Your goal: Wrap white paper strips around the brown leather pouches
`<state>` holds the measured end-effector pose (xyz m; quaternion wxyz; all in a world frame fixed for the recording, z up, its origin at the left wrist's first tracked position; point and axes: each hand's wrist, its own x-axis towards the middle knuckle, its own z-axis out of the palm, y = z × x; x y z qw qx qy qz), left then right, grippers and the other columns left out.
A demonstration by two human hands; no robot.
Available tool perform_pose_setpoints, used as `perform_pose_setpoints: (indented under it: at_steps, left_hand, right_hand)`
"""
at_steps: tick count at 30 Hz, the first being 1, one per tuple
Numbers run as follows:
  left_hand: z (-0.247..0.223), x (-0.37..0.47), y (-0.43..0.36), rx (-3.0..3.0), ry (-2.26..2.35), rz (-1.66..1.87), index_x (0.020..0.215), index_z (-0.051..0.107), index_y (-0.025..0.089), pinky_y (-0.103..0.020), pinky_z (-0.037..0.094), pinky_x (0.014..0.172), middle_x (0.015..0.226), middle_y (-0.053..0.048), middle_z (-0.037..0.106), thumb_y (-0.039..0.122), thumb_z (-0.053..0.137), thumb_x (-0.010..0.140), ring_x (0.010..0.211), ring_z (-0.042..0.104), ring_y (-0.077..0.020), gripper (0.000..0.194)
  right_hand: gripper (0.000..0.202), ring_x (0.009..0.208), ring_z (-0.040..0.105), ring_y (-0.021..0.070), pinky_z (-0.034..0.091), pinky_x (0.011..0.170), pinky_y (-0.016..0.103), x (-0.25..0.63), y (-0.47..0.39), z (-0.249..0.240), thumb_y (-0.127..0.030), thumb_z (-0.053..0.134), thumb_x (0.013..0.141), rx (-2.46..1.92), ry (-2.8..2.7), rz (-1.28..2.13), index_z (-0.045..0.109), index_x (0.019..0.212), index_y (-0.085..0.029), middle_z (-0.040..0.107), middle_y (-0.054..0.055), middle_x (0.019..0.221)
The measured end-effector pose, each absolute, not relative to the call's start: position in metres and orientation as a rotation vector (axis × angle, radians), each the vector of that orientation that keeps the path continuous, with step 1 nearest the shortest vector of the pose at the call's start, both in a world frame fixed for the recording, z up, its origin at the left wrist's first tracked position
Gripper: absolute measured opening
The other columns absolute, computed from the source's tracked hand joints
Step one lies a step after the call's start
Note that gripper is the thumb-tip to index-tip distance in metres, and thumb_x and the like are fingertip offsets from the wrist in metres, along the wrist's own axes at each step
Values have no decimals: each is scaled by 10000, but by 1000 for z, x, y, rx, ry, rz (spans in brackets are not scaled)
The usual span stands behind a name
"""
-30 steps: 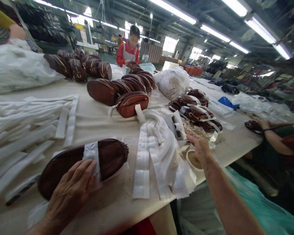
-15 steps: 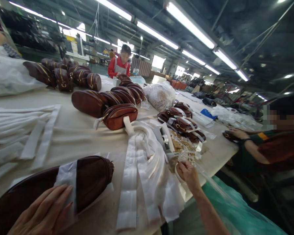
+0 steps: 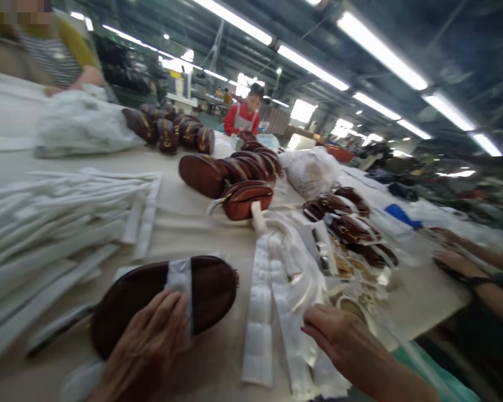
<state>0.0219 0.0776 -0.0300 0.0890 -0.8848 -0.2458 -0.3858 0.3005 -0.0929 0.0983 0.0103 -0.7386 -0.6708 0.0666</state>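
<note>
A dark brown leather bag [image 3: 129, 301] lies on the table in front of me, with a white translucent strip [image 3: 180, 273] wrapped around its middle. My left hand [image 3: 151, 335] rests on the bag, its bent fingers close together and gripping the strip at the near side. My right hand [image 3: 339, 338] hovers over the white padded strips [image 3: 257, 329], thumb and fingers pinched together. Whatever it holds is too small or hidden to make out. Just behind that hand is a roll of tape [image 3: 354, 307], partly covered by the wrist.
Brown bags [image 3: 251, 167] stand in a row at the back, and wrapped bags [image 3: 356, 226] lie to the right. White strips [image 3: 67, 223] are piled at left. A plastic-wrapped bundle [image 3: 310, 170] sits behind. A co-worker's hands [image 3: 461, 262] are at the right edge.
My right hand has come away from the tape roll and moved left, fingers pinched. My left hand's fingers, stretched out before, are now bent on the strip. The view has swung left.
</note>
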Motion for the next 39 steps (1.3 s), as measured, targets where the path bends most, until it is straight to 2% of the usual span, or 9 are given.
perform_pose_setpoints:
  at_steps: [4, 10, 16, 20, 25, 29, 32, 36, 39]
  left_hand:
    - [-9, 27, 65, -2664, -822, -1024, 1106, 573, 90, -337, 462, 887, 1092, -119, 619, 171, 422, 916, 1090, 544, -243, 256]
    - [-21, 21, 65, -2713, -881, -973, 1136, 553, 60, -356, 474, 876, 1141, -159, 594, 209, 430, 920, 1116, 537, -252, 289]
    - [-23, 22, 64, -2732, -857, -1028, 1124, 552, 43, -359, 470, 877, 1130, -172, 592, 197, 440, 912, 1125, 539, -260, 285]
    - [-26, 21, 66, -2748, -838, -1021, 1107, 560, 43, -369, 457, 899, 1144, -180, 587, 192, 437, 912, 1137, 537, -261, 275]
    - [-27, 21, 66, -2756, -850, -1031, 1105, 566, 42, -372, 453, 899, 1137, -182, 593, 202, 449, 909, 1122, 548, -264, 278]
    - [-25, 21, 66, -2754, -859, -1051, 1094, 571, 43, -366, 460, 879, 1125, -180, 600, 202, 440, 915, 1117, 552, -263, 273]
    - [-23, 22, 67, -2739, -879, -1077, 1079, 580, 45, -357, 470, 853, 1100, -168, 616, 205, 433, 922, 1085, 569, -258, 269]
    - [-22, 22, 67, -2711, -878, -1103, 1059, 587, 52, -349, 476, 835, 1083, -154, 623, 203, 434, 923, 1059, 581, -254, 255]
    - [-23, 22, 66, -2697, -875, -1096, 1075, 576, 49, -351, 474, 836, 1097, -156, 612, 203, 443, 920, 1073, 571, -261, 256]
  right_hand:
    - [233, 507, 515, 112, 323, 487, 237, 261, -40, 116, -218, 476, 886, -1793, -2436, 489, 511, 656, -227, 569, -20, 605]
    - [244, 539, 444, 117, 266, 520, 261, 217, 61, 104, -103, 416, 855, -1392, -2756, 398, 540, 669, -200, 547, 9, 631]
    - [178, 585, 457, 114, 242, 542, 253, 194, 124, 87, -114, 479, 852, -1445, -2984, 320, 598, 736, -177, 568, 21, 686]
    - [180, 605, 493, 118, 269, 552, 235, 187, 145, 79, -123, 490, 842, -1476, -3036, 391, 644, 770, -182, 589, 30, 701]
    - [164, 641, 532, 112, 329, 590, 208, 189, 164, 73, -181, 529, 817, -1464, -2931, 755, 688, 781, -194, 632, 15, 723]
    - [173, 551, 479, 89, 325, 552, 201, 193, 177, 65, -318, 609, 758, -1522, -2734, 1070, 707, 726, -179, 585, -35, 572]
    - [227, 516, 452, 79, 307, 513, 200, 197, 183, 58, -380, 652, 695, -1602, -2552, 1276, 697, 712, -158, 570, -49, 542]
    - [259, 547, 478, 85, 339, 511, 191, 207, 189, 48, -352, 744, 585, -1732, -2380, 1027, 649, 730, -160, 581, -55, 594]
    - [169, 563, 514, 105, 387, 544, 208, 215, 186, 42, -300, 720, 639, -1766, -2335, 671, 634, 706, -170, 586, -41, 599]
